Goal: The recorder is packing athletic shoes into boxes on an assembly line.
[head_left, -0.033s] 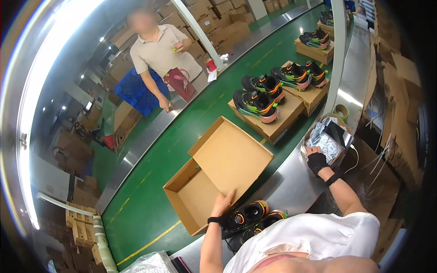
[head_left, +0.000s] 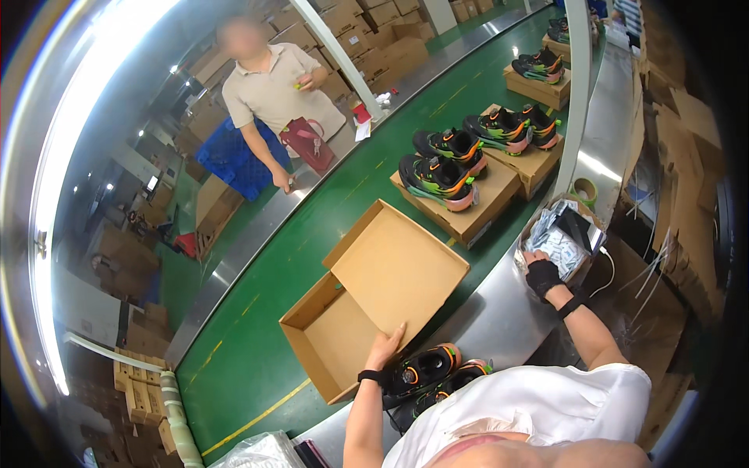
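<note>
A brown cardboard shoebox point(head_left: 331, 341) lies on the green conveyor belt with its lid point(head_left: 398, 265) tilted back. My left hand point(head_left: 384, 349) grips the near edge of the lid, thumb on top. My right hand point(head_left: 544, 277), in a black fingerless glove, is at the near side of a carton point(head_left: 581, 271) full of small white packets point(head_left: 563, 251). Its fingers are curled together among the packets, and what they hold is hidden. A dark-screened device point(head_left: 576, 228) rests on the packets. Below my left hand, a pair of black sneakers point(head_left: 425, 370) with orange and green trim stands on the metal ledge.
More sneakers point(head_left: 437, 179) stand on closed shoeboxes point(head_left: 488, 207) farther up the belt. Across it stands a co-worker point(head_left: 273, 93), near a maroon bag point(head_left: 310, 144). A grey post point(head_left: 576, 117) rises beside the belt. A green tape roll point(head_left: 583, 191) and white cable point(head_left: 610, 273) are by the carton.
</note>
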The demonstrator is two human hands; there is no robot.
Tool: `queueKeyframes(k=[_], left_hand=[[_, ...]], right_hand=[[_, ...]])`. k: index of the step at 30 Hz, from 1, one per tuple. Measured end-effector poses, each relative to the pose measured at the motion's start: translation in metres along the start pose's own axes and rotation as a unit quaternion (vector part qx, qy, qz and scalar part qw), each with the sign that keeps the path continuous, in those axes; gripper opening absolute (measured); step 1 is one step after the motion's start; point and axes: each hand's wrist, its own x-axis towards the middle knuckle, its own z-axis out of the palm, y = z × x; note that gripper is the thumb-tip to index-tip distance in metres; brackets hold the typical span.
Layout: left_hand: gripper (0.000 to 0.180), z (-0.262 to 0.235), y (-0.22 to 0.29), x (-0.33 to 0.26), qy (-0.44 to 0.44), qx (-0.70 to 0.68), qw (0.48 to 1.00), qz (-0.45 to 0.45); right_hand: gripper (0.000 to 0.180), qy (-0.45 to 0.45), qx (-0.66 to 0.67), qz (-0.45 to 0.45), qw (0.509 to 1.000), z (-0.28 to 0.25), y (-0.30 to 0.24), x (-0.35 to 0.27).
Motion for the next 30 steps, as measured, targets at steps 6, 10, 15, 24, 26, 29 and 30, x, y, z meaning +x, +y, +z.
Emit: queueKeyframes(k=[6, 10, 15, 24, 26, 29, 30], left_hand=[[0.050, 0.010, -0.027, -0.011, -0.009, -0.104, 0.991, 0.088], [0.052, 0.006, -0.015, -0.013, -0.044, -0.008, 0.998, 0.053], [0.058, 0.008, -0.009, -0.022, 0.018, -0.022, 0.992, 0.125], [0.066, 0.012, -0.013, -0.008, 0.002, 0.049, 0.999, 0.008], [0.066, 0.019, -0.041, 0.008, 0.062, 0.021, 0.995, 0.074], [0.061, 0.006, -0.005, -0.006, 0.048, 0.022, 0.999, 0.012], [0.057, 0.004, -0.003, -0.008, 0.048, 0.040, 0.997, -0.041]], right_hand=[[0.021, 0.004, 0.166, -0.039, 0.985, -0.036, 0.005, -0.002], [0.021, 0.062, 0.202, -0.049, 0.976, -0.021, 0.008, 0.002], [0.012, 0.291, 0.137, -0.096, 0.942, -0.012, 0.000, 0.001], [0.016, 0.168, 0.434, -0.236, 0.853, -0.044, -0.164, -0.030], [0.028, 0.100, 0.426, -0.324, 0.839, -0.040, -0.209, -0.039], [0.037, -0.047, 0.476, -0.291, 0.829, -0.035, -0.230, -0.057], [0.037, -0.047, 0.456, -0.333, 0.824, -0.028, -0.233, -0.061]])
